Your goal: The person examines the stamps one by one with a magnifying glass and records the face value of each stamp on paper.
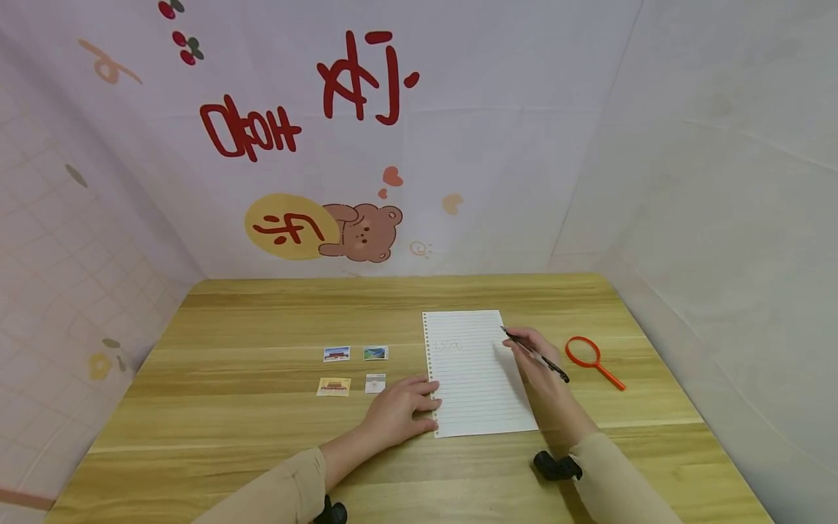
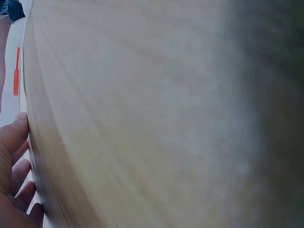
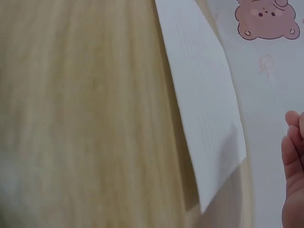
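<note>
A sheet of lined paper [image 1: 481, 386] with punched holes down its left edge lies on the wooden table. Faint handwriting, hard to read, shows near its upper left. My left hand [image 1: 399, 409] rests at the paper's left edge, fingertips on the margin and fingers spread. Over the right edge, my right hand [image 1: 538, 360] pinches a black pen [image 1: 540, 356]; its tip points up and left near the paper's upper right side. In the right wrist view the paper [image 3: 204, 95] shows, with part of the right hand [image 3: 294, 166] at the edge; the pen is out of sight there.
Several small picture stamps, among them a yellow one [image 1: 334, 386] and a green-blue one [image 1: 376, 353], lie left of the paper. A red magnifying glass [image 1: 596, 362] lies right of the right hand. A printed cloth backdrop [image 1: 491, 145] rises behind the table [image 1: 262, 313].
</note>
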